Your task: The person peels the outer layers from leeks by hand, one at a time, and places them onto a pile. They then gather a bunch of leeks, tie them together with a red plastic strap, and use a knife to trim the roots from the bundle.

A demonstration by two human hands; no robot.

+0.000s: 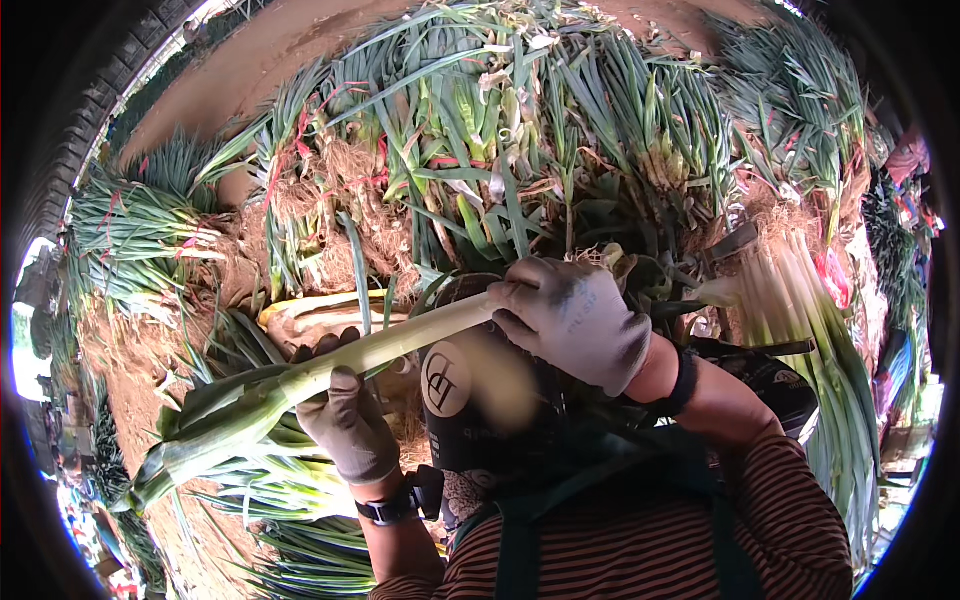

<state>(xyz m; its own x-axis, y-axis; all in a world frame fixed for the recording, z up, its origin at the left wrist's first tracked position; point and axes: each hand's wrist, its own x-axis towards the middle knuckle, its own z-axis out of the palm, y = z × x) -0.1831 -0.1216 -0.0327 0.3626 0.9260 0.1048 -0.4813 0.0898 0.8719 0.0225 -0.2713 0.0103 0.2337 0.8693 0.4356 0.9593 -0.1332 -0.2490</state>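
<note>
Left hand (350,430) and right hand (580,322) grip a leek (402,344), fingers closed (peeling, likely). Further stripping calls for steady support.

Whitish-grey fabric glove (585,325) on right hand (570,310): faded blue lettering on back, partly blurred. Black cloth (462,450) over lap, near centre: round cream emblem (446,379) with black letter-like sign, small pale lettering nearer and right.

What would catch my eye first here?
Likely the long, pale leek-like stalk slanting across the middle, its white end in the gloved right hand, the gloved left hand nearer its leaves. Beyond, heaped green bundles spread across the top, and a sheaf of stalks lies at the right.
</note>
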